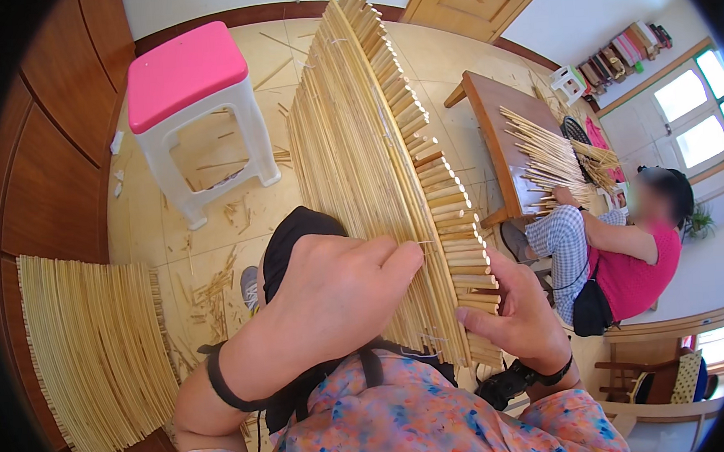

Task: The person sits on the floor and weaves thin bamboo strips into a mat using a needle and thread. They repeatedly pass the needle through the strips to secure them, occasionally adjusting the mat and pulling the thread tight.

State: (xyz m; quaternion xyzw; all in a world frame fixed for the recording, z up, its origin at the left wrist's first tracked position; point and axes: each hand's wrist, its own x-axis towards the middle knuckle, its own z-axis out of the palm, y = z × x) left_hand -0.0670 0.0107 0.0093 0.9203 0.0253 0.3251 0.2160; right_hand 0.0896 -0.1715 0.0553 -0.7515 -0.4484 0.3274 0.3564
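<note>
A long mat of pale reed stalks (343, 135) stretches away from my lap, its cut stalk ends lined up along the right edge. One long thin reed (389, 132) lies across the stalks, close to that edge. Over the near part of the mat, my left hand (341, 282) is closed in a pinch. A short thin strand shows by its fingertips, but what the fingers hold is too small to make out. My right hand (519, 311) grips the mat's right edge, thumb on top and fingers around the stalk ends.
A white stool with a pink seat (187, 70) stands at the left. Another reed mat (94, 354) leans lower left, and reed scraps (215, 287) litter the floor. At the right, a seated person (632, 249) touches loose reeds (550, 150) on a wooden table (493, 124).
</note>
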